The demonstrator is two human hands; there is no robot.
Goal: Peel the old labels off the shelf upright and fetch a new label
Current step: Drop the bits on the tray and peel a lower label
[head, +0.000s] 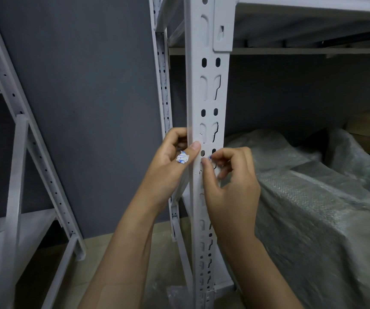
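The white perforated shelf upright runs down the middle of the view. My left hand grips its left edge, fingers curled round behind and the thumb lying on the front face. Crumpled white-and-blue scraps of old label stick to the base of that thumb. My right hand is at the upright's front, thumb and forefinger pinching a tiny blue-and-white label remnant just below a pair of round holes. No new label is in view.
A bulky object wrapped in bubble wrap fills the lower shelf to the right. A shelf beam crosses above it. A second white rack with a diagonal brace stands at the left before a dark grey wall.
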